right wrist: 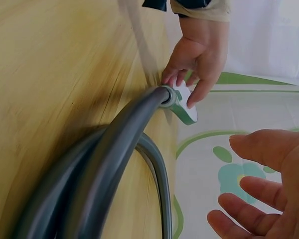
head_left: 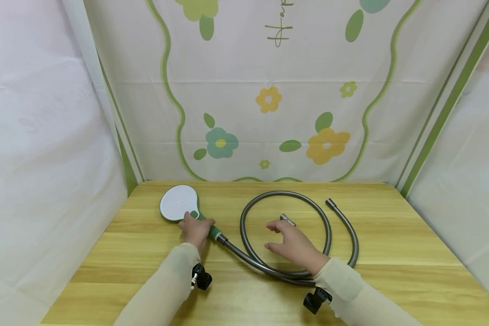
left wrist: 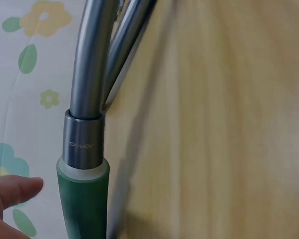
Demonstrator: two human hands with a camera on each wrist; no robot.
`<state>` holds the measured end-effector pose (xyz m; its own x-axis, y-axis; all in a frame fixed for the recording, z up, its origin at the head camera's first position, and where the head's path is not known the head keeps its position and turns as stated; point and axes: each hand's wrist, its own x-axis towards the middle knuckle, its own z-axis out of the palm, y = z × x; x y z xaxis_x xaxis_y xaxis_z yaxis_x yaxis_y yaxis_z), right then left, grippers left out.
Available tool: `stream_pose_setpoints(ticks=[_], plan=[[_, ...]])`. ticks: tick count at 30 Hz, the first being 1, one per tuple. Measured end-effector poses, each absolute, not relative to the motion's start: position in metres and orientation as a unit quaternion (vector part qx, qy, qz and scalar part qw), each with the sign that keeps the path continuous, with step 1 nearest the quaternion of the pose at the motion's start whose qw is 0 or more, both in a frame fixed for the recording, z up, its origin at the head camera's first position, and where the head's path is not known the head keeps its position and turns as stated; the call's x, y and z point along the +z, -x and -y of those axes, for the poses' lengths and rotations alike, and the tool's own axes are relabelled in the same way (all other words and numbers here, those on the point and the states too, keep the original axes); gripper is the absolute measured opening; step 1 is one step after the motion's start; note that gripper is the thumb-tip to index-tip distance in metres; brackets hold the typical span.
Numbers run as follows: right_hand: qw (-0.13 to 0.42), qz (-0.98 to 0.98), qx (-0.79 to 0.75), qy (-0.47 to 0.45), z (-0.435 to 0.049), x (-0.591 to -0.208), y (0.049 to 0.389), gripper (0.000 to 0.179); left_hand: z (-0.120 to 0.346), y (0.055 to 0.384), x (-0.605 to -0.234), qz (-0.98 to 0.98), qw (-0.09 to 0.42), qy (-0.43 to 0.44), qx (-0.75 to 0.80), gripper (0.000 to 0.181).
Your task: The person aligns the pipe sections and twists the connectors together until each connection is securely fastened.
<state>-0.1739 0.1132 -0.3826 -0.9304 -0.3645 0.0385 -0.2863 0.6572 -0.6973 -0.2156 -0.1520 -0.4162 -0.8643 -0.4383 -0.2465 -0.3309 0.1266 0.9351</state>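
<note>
The shower head (head_left: 178,202) is lying on the worktop's (head_left: 106,262) left, the left hand (head_left: 196,232) loosely open at it, thumb apart, contact unclear; the right hand (head_left: 295,242) is hovering half-open, empty, over the hose (head_left: 285,193).

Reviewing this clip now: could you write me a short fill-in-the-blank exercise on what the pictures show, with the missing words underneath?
1. On the shower head, the round face is coloured ____.
2. Of the two, the person's ____ hand is nearer the shower head.
3. One end of the hose is joined to the shower head's green ____.
4. The right hand is holding ____.

Missing words: white; left; handle; nothing.
</note>
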Motion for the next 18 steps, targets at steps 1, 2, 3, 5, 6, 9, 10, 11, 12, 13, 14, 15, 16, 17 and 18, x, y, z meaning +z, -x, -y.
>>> stream_pose_setpoints(ticks=[1, 2, 3, 5, 6, 9, 10, 11, 12, 13, 14, 15, 16, 17, 18], plan=[[0.052, -0.91, -0.372, 0.178, -0.114, -0.383, 0.174, 0.046, 0.152, 0.215, -0.417, 0.754, 0.051, -0.246, -0.607, 0.095], [0.052, -0.91, -0.371, 0.176, -0.115, -0.383, 0.174, 0.046, 0.153, 0.215, -0.418, 0.758, 0.056, -0.236, -0.606, 0.094], [0.051, -0.911, -0.37, 0.175, -0.116, -0.383, 0.174, 0.046, 0.153, 0.214, -0.419, 0.761, 0.061, -0.227, -0.605, 0.092], [0.051, -0.912, -0.368, 0.172, -0.118, -0.384, 0.174, 0.045, 0.154, 0.214, -0.421, 0.764, 0.07, -0.212, -0.606, 0.09], [0.052, -0.912, -0.369, 0.17, -0.119, -0.384, 0.174, 0.045, 0.154, 0.214, -0.421, 0.764, 0.073, -0.208, -0.606, 0.09], [0.054, -0.912, -0.37, 0.166, -0.124, -0.386, 0.174, 0.045, 0.154, 0.214, -0.422, 0.767, 0.083, -0.198, -0.605, 0.09], [0.054, -0.913, -0.37, 0.165, -0.125, -0.386, 0.174, 0.046, 0.155, 0.214, -0.422, 0.769, 0.088, -0.195, -0.603, 0.09], [0.054, -0.913, -0.369, 0.165, -0.127, -0.387, 0.173, 0.046, 0.155, 0.214, -0.422, 0.771, 0.093, -0.191, -0.6, 0.09], [0.053, -0.914, -0.367, 0.165, -0.129, -0.387, 0.173, 0.047, 0.156, 0.214, -0.421, 0.773, 0.098, -0.186, -0.599, 0.09], [0.052, -0.915, -0.365, 0.165, -0.131, -0.388, 0.173, 0.048, 0.157, 0.214, -0.42, 0.776, 0.102, -0.178, -0.596, 0.089], [0.052, -0.916, -0.361, 0.164, -0.133, -0.388, 0.173, 0.049, 0.157, 0.214, -0.419, 0.78, 0.106, -0.17, -0.593, 0.089], [0.051, -0.918, -0.357, 0.164, -0.135, -0.388, 0.172, 0.049, 0.158, 0.213, -0.418, 0.782, 0.109, -0.161, -0.592, 0.089], [0.05, -0.919, -0.354, 0.164, -0.137, -0.388, 0.172, 0.05, 0.159, 0.213, -0.416, 0.782, 0.111, -0.153, -0.594, 0.088], [0.049, -0.92, -0.351, 0.166, -0.138, -0.388, 0.172, 0.051, 0.159, 0.212, -0.415, 0.781, 0.112, -0.143, -0.597, 0.088], [0.047, -0.922, -0.347, 0.168, -0.14, -0.388, 0.171, 0.052, 0.16, 0.212, -0.413, 0.779, 0.113, -0.133, -0.602, 0.088]])
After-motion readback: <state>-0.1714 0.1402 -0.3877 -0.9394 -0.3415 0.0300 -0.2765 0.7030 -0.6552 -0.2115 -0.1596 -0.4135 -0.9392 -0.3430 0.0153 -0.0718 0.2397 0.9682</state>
